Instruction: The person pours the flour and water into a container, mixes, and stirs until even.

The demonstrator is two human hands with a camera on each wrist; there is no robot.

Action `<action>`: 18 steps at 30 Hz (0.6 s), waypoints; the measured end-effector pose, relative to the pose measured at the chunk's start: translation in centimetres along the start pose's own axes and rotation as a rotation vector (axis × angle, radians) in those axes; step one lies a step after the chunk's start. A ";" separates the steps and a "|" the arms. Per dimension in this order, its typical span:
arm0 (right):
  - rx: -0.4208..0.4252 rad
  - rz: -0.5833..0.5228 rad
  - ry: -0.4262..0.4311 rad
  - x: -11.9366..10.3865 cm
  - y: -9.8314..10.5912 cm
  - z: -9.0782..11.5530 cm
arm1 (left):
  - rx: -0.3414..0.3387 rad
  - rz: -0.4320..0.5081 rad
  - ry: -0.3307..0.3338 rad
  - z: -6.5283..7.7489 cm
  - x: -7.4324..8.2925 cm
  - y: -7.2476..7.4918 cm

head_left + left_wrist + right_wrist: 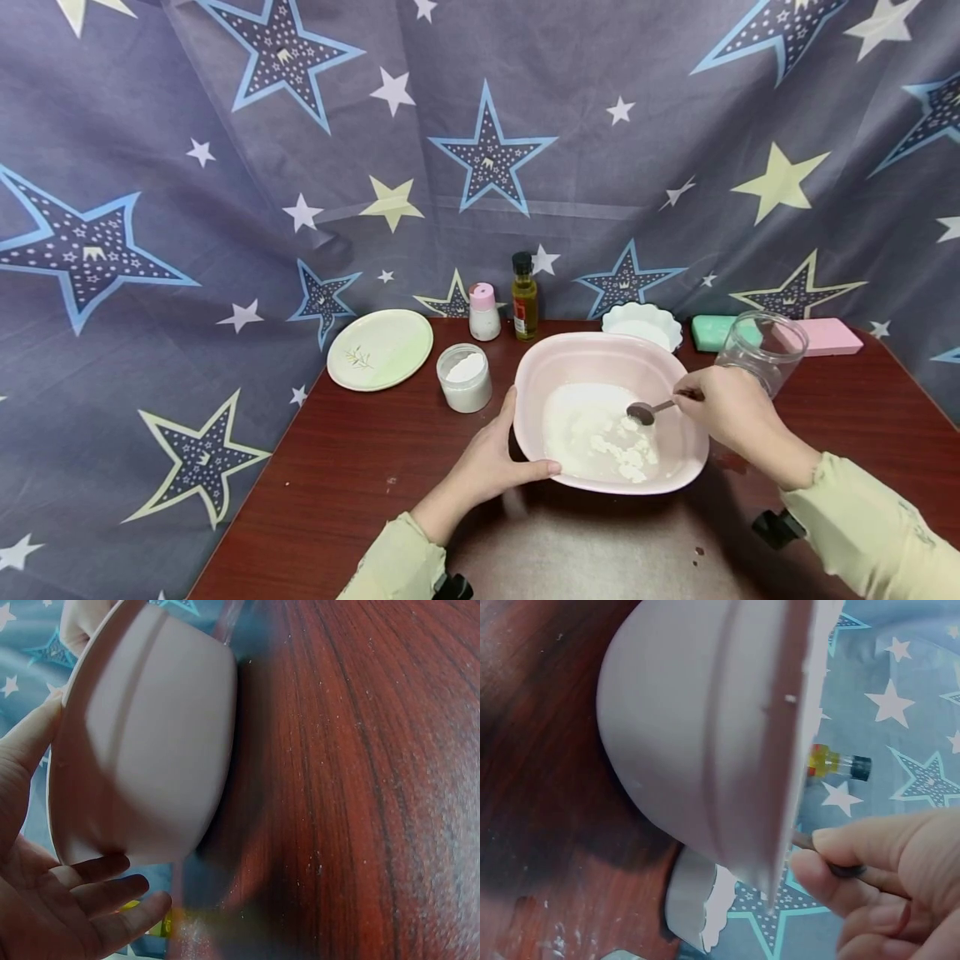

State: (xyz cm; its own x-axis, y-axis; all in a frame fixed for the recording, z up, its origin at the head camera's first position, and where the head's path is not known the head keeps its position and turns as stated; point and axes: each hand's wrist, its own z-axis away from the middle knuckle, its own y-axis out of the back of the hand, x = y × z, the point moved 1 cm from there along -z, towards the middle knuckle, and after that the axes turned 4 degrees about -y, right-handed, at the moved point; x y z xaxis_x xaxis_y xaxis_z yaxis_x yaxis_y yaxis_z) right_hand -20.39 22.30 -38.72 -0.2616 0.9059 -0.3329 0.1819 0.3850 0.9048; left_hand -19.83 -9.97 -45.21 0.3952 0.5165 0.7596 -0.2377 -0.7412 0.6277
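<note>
A pale pink basin stands on the table with a milky white liquid and white powder clumps inside. My left hand grips its left side, the thumb lying on the rim and the fingers against the outer wall. Between thumb and fingers, my right hand pinches the handle of a dark spoon. The spoon's bowl is over the basin, close above the clumps. In the right wrist view the basin's wall hides the spoon's bowl, and only part of the handle shows by the fingers.
Left of the basin are a jar of white powder and a pale plate. Behind stand a pink-capped shaker, an oil bottle and a scalloped white dish. A clear jar stands beyond my right hand, before green and pink blocks.
</note>
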 end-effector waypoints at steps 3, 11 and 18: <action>-0.032 -0.004 -0.006 0.0 0.4 0.3 | 0.001 0.001 0.000 0.0 0.0 0.0; -0.123 -0.042 0.001 0.0 0.9 0.9 | 0.004 0.009 -0.013 0.1 0.0 0.0; -0.189 -0.118 0.022 -0.6 0.4 1.1 | 0.000 -0.001 0.003 0.1 0.0 0.0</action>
State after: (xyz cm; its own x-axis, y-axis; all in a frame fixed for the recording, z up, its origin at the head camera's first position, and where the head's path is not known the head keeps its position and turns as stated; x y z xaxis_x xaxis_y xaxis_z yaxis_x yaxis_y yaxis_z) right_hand -19.08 22.09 -38.47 -0.2919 0.8514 -0.4358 -0.0314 0.4469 0.8940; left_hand -19.78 -9.99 -45.20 0.3930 0.5184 0.7594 -0.2374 -0.7407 0.6285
